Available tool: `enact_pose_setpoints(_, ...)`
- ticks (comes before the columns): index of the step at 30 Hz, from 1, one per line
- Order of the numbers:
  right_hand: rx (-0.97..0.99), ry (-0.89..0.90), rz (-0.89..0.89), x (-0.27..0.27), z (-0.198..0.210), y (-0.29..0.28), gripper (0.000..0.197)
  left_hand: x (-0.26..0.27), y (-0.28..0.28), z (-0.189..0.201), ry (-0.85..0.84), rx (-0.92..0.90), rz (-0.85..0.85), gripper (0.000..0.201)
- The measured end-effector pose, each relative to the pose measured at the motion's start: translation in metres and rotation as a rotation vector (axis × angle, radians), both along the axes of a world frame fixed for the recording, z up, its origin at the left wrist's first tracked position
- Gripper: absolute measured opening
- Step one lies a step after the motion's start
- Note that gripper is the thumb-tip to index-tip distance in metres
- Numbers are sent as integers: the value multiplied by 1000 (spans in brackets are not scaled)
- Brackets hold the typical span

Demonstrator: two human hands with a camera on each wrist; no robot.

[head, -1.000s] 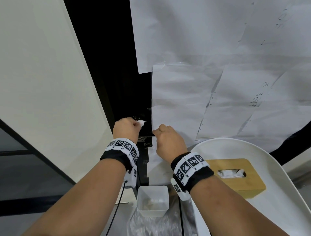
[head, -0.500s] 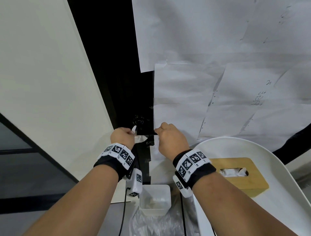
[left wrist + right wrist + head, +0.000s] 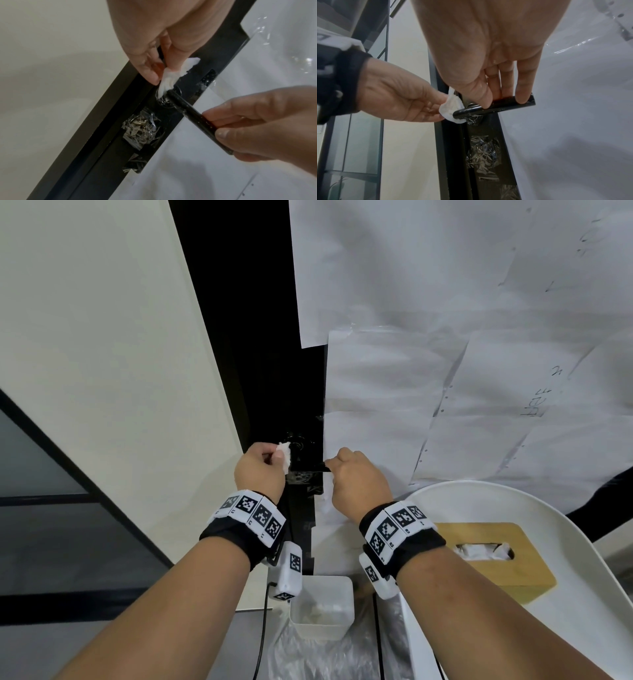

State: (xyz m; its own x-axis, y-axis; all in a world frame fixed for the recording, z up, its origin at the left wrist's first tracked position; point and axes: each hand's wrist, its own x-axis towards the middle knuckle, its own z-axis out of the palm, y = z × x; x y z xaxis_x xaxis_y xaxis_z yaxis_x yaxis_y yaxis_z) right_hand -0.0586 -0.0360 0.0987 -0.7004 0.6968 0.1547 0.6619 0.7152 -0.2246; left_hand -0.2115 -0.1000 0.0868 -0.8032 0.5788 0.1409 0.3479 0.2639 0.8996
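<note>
Nearest in the head view are the two forearms, each with a black wrist band (image 3: 250, 515) carrying square black-and-white markers. Below and between them a small white tub (image 3: 322, 607) stands on crinkled clear plastic (image 3: 308, 655). To the right a white chair (image 3: 582, 628) holds a wooden tissue box (image 3: 493, 563), with tissue showing in its slot.

Further on are the hands, level with each other and a little apart. The left hand (image 3: 260, 470) pinches a white wad (image 3: 168, 81) between thumb and fingertips and presses it against the pivot end of the door handle (image 3: 496, 108), where the lever meets its round base; the wad touches the lever's rounded end and the fitting behind it. The right hand (image 3: 359, 481) is clamped on the free end of the same handle, thumb on the near side and fingers (image 3: 523, 93) curled over the far side. The handle is a black bar that juts sideways to the right from the dark door frame (image 3: 253, 337); the right wrist view shows small pale flecks near its pivot end.

Just under the handle, crumpled clear film (image 3: 139, 127) is stuck over the frame's dark face. Beyond it, the door panel right of the frame is covered with overlapping white paper sheets (image 3: 445, 285); some are held with glossy tape and some bear faint handwriting too small to read. Left of the frame rises a pale wall (image 3: 102, 337), with a dark-framed glass panel (image 3: 51, 508) lower down.
</note>
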Motion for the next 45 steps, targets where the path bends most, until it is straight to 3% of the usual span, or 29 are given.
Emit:
enact_pose_setpoints(4, 6, 1, -7, 0, 0, -1, 33, 9, 2, 1, 113, -68, -159, 17)
enact_pose_setpoints(11, 1, -2, 2, 1, 0, -1, 36, 5, 5, -6, 96, -114, -68, 27)
enact_pose_setpoints(16, -15, -2, 1, 0, 2, -1, 38, 4, 12, 2, 121, -51, -35, 10)
enact_pose_setpoints(20, -9, 8, 0, 0, 0, 1, 39, 2, 17, 10, -21, 118, -65, 13)
enact_pose_setpoints(22, -11, 10, 1, 0, 0, 1, 38, 1, 19, 8, -90, 97, -84, 16)
enact_pose_setpoints(26, -18, 12, 0, 0, 2, 1, 36, 3, 15, -4, 144, -82, -82, 23)
enact_pose_setpoints(29, -19, 8, 6, 0, 2, 2, 36, 6, 14, -9, 389, -84, -58, 20)
enact_pose_setpoints(32, -25, 13, 11, 0, 3, 2, 35, 4, 17, -8, 486, -112, -74, 6)
enact_pose_setpoints(34, -24, 7, 12, 0, 3, 2, 35, 2, 18, -8, 549, -151, -121, 15)
enact_pose_setpoints(37, -22, 9, 8, 0, 3, 2, 34, 3, 21, -6, 566, -201, -139, 28)
enact_pose_setpoints(45, -9, 1, 16, -1, 2, 3, 35, 1, 39, 2, 455, -248, -76, 13)
